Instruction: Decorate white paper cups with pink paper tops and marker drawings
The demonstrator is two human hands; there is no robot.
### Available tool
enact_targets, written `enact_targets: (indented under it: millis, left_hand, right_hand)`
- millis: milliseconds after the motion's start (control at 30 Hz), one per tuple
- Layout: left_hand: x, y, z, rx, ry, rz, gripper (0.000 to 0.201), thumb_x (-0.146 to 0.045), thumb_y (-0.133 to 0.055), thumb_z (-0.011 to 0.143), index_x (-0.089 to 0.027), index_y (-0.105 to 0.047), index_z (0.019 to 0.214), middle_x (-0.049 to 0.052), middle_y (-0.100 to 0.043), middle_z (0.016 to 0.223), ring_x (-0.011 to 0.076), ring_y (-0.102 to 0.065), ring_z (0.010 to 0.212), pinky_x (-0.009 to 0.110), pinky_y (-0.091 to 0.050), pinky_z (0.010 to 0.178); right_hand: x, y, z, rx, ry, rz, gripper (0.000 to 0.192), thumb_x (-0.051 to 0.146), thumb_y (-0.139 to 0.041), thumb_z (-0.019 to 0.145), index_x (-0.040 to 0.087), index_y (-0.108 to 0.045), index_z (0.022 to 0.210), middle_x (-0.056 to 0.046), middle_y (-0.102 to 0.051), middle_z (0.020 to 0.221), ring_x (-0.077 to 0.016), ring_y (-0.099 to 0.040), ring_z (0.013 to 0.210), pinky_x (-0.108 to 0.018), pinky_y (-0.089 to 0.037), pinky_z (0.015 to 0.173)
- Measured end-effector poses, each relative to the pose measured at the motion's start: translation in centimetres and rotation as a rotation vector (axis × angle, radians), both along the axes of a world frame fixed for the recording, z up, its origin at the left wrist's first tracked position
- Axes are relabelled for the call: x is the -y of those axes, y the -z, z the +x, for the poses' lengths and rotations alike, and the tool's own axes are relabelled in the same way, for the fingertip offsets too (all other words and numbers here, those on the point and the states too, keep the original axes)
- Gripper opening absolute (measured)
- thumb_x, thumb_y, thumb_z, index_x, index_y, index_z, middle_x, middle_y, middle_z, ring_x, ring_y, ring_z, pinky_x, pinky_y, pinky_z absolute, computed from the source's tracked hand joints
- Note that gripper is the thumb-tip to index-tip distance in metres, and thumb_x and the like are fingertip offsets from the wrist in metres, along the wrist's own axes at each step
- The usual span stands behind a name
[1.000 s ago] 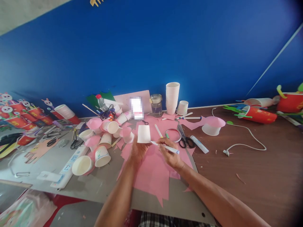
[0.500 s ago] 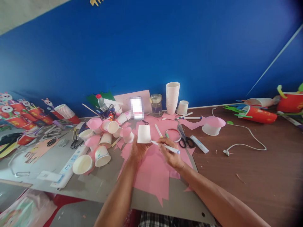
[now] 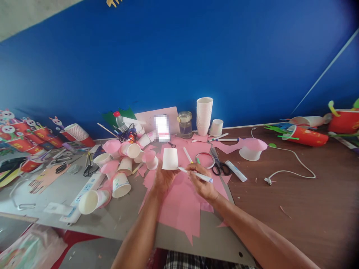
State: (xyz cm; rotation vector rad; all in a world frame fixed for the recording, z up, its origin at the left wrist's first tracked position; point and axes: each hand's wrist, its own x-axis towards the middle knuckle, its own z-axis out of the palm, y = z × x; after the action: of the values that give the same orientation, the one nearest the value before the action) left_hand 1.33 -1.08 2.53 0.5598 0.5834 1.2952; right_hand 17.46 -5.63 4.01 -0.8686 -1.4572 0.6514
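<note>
My left hand (image 3: 162, 178) holds an upside-down white paper cup (image 3: 170, 159) by its rim, above a sheet of pink paper (image 3: 182, 201). A white marker pen (image 3: 199, 175) is gripped in my right hand (image 3: 202, 184), and its tip points at the cup's lower right edge. Both hands hover over the pink sheet on the grey board (image 3: 117, 216). Black scissors (image 3: 219, 166) and a ring of tape (image 3: 205, 160) lie just right of the hands.
A heap of white and pink cups (image 3: 123, 160) lies to the left, with a power strip (image 3: 84, 194). A tall cup stack (image 3: 204, 116), a glass jar (image 3: 185, 124), a pink-topped cup (image 3: 251, 148), a white cable (image 3: 291, 164) and red craft cups (image 3: 308, 136) are farther off.
The white cup lying by the power strip at the lower left has rolled a little left and down. My hands, the held cup and the marker have stayed nearly still.
</note>
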Motion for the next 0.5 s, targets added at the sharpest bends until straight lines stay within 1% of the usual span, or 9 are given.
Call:
enact_targets:
  millis: [167,500]
  left_hand:
    - [0.09,-0.08,0.02,0.007,-0.002,-0.012,0.045,-0.054,-0.059,0.085,-0.013,-0.066,0.100,0.009,-0.073,0.079,0.0218,-0.071,0.075,0.035,-0.057,0.073]
    - [0.29,-0.36,0.19,-0.006,0.003,0.011,0.045,-0.055,-0.057,0.086,-0.013,-0.067,0.099,0.008,-0.073,0.078,0.0208,-0.071,0.072,0.032,-0.056,0.068]
  right_hand:
    - [0.01,-0.03,0.04,0.003,-0.010,-0.021,0.014,0.031,-0.053,0.088,0.020,-0.062,0.084,-0.003,-0.066,0.072,-0.0135,-0.054,0.056,-0.026,-0.042,0.050]
    - [0.02,-0.16,0.04,-0.009,-0.028,-0.002,0.014,0.030,-0.053,0.088,0.020,-0.062,0.083,-0.003,-0.066,0.072,-0.0140,-0.056,0.058,-0.026,-0.043,0.052]
